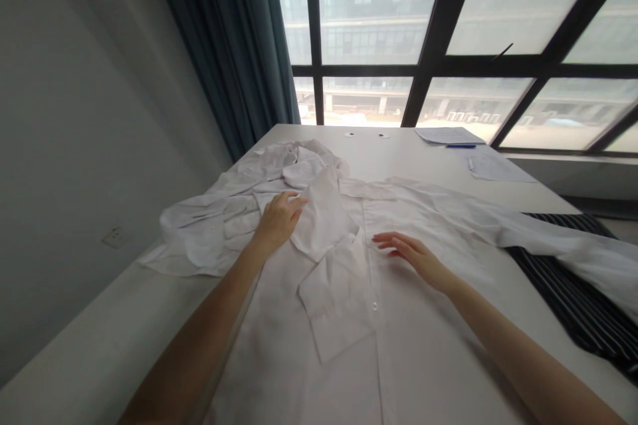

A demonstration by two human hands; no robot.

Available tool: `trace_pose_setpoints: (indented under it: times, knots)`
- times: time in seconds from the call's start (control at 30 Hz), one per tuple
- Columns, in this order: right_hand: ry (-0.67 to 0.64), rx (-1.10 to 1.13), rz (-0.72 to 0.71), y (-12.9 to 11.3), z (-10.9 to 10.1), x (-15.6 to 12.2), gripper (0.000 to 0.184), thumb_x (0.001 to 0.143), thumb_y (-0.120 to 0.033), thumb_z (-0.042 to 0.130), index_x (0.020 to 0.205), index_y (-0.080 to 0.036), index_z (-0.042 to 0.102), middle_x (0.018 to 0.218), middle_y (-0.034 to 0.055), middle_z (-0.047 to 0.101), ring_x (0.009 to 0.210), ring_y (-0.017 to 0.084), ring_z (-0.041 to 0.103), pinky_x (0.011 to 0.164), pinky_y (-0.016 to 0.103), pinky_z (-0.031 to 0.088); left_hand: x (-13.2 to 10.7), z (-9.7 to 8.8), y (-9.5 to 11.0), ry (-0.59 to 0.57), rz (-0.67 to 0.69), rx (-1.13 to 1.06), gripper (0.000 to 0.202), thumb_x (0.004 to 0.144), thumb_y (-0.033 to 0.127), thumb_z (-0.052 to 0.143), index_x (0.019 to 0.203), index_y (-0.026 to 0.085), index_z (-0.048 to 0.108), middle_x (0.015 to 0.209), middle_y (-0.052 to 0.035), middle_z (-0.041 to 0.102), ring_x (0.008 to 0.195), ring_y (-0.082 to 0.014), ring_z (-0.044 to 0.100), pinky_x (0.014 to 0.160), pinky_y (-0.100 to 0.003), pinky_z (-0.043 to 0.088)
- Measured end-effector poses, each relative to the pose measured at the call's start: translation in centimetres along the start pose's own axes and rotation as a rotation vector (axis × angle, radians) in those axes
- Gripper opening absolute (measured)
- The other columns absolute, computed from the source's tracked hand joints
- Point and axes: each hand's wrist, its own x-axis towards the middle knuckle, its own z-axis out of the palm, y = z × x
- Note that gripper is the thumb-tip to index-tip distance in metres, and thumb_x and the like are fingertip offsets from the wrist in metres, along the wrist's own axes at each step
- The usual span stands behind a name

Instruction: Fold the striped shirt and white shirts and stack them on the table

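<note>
A white button-up shirt (423,339) lies spread on the table, its button placket running down the middle. One sleeve (343,305) is folded inward across the front, with its cuff pointing toward me. The other sleeve (498,222) stretches out to the right. My left hand (280,220) rests at the edge of the folded sleeve near the shoulder, fingers slightly bent and apart, gripping nothing that I can see. My right hand (411,255) is just over the shirt front by the placket, fingers stretched out and holding nothing.
Another crumpled white garment (194,239) lies on the left of the white table (319,133). A black striped cloth (563,299) is under the right sleeve. Papers (448,135) and a blue pen (461,146) lie at the far right, before the window. A blue curtain (239,33) hangs behind.
</note>
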Motion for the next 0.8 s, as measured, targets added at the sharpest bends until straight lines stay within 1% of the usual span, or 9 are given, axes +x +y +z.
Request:
trace_pose_setpoints:
  times: [0.07, 0.17, 0.27, 0.33, 0.43, 0.53, 0.6, 0.7, 0.8]
  knots:
    - [-0.069, -0.124, -0.041, -0.5, 0.9, -0.4, 0.041, 0.093, -0.051, 0.049, 0.120, -0.024, 0.062, 0.112, 0.0081, 0.069, 0.103, 0.022, 0.063, 0.090, 0.039, 0.047, -0.1, 0.7, -0.8, -0.029, -0.022, 0.039, 0.033, 0.091, 0.017, 0.048, 0.119, 0.022, 0.065, 0.128, -0.0119, 0.056, 0.121, -0.0280, 0.052, 0.101, -0.046, 0.044]
    - [-0.175, -0.266, -0.075, -0.6, 3.0, -1.0, 0.044, 0.090, -0.041, 0.056, 0.130, -0.025, 0.051, 0.096, 0.0040, 0.069, 0.086, 0.017, 0.063, 0.079, 0.033, 0.047, -0.3, 1.2, -1.2, -0.111, -0.051, 0.065, 0.038, 0.090, 0.017, 0.048, 0.125, 0.025, 0.062, 0.132, -0.0104, 0.055, 0.125, -0.0278, 0.050, 0.103, -0.047, 0.042]
    - [-0.201, -0.330, -0.106, -0.5, 4.6, -1.3, 0.054, 0.086, -0.028, 0.059, 0.137, -0.027, 0.042, 0.088, -0.0001, 0.066, 0.077, 0.014, 0.059, 0.075, 0.029, 0.047, -0.4, 1.0, -1.4, -0.214, -0.078, 0.063, 0.045, 0.090, 0.019, 0.049, 0.133, 0.027, 0.055, 0.137, -0.0089, 0.053, 0.127, -0.0276, 0.049, 0.106, -0.048, 0.037]
    - [-0.198, -0.336, -0.135, -1.0, 4.5, -1.5, 0.058, 0.086, -0.025, 0.057, 0.141, -0.027, 0.038, 0.086, -0.0007, 0.063, 0.075, 0.013, 0.057, 0.076, 0.029, 0.048, -0.4, 0.6, -1.6, -0.258, -0.104, 0.070, 0.048, 0.089, 0.022, 0.049, 0.138, 0.026, 0.051, 0.140, -0.0093, 0.051, 0.130, -0.0283, 0.047, 0.107, -0.050, 0.036]
    - [-0.247, -0.345, -0.122, -3.6, 2.3, -2.1, 0.053, 0.091, -0.031, 0.052, 0.143, -0.028, 0.040, 0.100, 0.0034, 0.064, 0.082, 0.013, 0.060, 0.080, 0.030, 0.051, -0.4, -0.3, -1.7, -0.333, -0.097, 0.084, 0.056, 0.086, 0.017, 0.047, 0.142, 0.025, 0.046, 0.147, -0.0095, 0.045, 0.137, -0.0270, 0.039, 0.110, -0.049, 0.033]
    - [-0.312, -0.418, -0.044, -7.0, -1.9, -3.8, 0.042, 0.094, -0.038, 0.051, 0.135, -0.030, 0.053, 0.130, 0.0072, 0.059, 0.103, 0.019, 0.063, 0.092, 0.034, 0.051, -0.6, -1.3, -1.5, -0.448, -0.062, 0.103, 0.070, 0.078, 0.007, 0.043, 0.145, 0.024, 0.040, 0.154, -0.0094, 0.036, 0.143, -0.0247, 0.031, 0.114, -0.049, 0.028]
    - [-0.262, -0.477, -0.003, -8.5, -4.9, -5.5, 0.040, 0.094, -0.043, 0.052, 0.131, -0.030, 0.059, 0.134, 0.0067, 0.059, 0.115, 0.024, 0.059, 0.098, 0.037, 0.049, -0.9, -1.7, -1.3, -0.502, -0.037, 0.119, 0.075, 0.074, 0.006, 0.044, 0.147, 0.025, 0.038, 0.157, -0.0095, 0.030, 0.145, -0.0258, 0.027, 0.114, -0.050, 0.025]
    - [-0.226, -0.571, 0.094, -8.2, -8.5, -8.2, 0.038, 0.091, -0.046, 0.055, 0.125, -0.031, 0.065, 0.128, 0.0063, 0.064, 0.114, 0.027, 0.061, 0.098, 0.038, 0.049, -1.6, -1.6, -1.4, -0.522, 0.002, 0.132, 0.079, 0.074, 0.008, 0.049, 0.149, 0.025, 0.034, 0.160, -0.0111, 0.024, 0.146, -0.0292, 0.025, 0.114, -0.051, 0.026]
    - [-0.233, -0.597, 0.175, -5.6, -10.3, -10.6, 0.038, 0.091, -0.048, 0.055, 0.123, -0.032, 0.067, 0.128, 0.0059, 0.065, 0.113, 0.026, 0.062, 0.095, 0.035, 0.051, -2.4, -0.7, -1.8, -0.445, 0.024, 0.138, 0.073, 0.079, 0.015, 0.053, 0.148, 0.023, 0.036, 0.159, -0.0139, 0.023, 0.145, -0.0311, 0.027, 0.113, -0.051, 0.027]
